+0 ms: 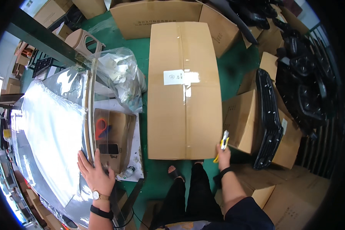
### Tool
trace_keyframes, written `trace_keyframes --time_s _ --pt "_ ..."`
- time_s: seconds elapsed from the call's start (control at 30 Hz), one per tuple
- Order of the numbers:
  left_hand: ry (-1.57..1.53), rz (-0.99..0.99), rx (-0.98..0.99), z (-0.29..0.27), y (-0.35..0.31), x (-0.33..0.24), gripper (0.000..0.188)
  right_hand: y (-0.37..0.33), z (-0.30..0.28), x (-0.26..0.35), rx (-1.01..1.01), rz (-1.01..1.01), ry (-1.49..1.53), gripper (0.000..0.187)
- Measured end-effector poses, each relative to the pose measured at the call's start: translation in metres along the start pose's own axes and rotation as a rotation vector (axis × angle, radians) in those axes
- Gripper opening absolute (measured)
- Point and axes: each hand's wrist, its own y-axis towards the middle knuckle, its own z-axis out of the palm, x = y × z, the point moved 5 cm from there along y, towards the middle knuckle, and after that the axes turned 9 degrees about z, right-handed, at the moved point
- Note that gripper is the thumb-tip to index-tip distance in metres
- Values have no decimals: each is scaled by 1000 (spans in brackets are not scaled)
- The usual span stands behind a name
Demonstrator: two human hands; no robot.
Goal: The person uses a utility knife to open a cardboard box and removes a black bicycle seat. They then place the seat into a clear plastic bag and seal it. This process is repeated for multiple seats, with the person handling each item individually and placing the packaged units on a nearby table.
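A long cardboard box (166, 122) stands in front of me, its top seam closed with clear tape and a white label (173, 77) stuck across the middle. At the box's near right corner, my right hand (224, 156) is closed around a yellow utility knife (224, 141), whose silver end points away from me. My left hand (97, 174) lies with fingers spread on the edge of the plastic-covered table (71, 153) at the left. White sheet material (51, 134) lies under that clear plastic.
Below the table edge, a shelf holds an orange tape dispenser (101, 128), a phone (109, 148) and a clear bottle (128, 171). A plastic bag (122, 76) and a beige stool (80, 40) are beyond. Cartons (239, 119) and black moulded parts (267, 122) crowd the right.
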Motion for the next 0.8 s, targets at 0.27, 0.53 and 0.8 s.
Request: trace_keyframes --time_s 0.27,0.53,0.8 --pt "19 -48 14 -3 9 1 69 -97 107 -18 529 258 -19 26" --pt "-4 -86 26 -8 2 7 66 -48 66 41 630 272 -63 28" --pt "-122 -84 -46 -11 0 13 64 -25 39 337 634 -304 -113 20"
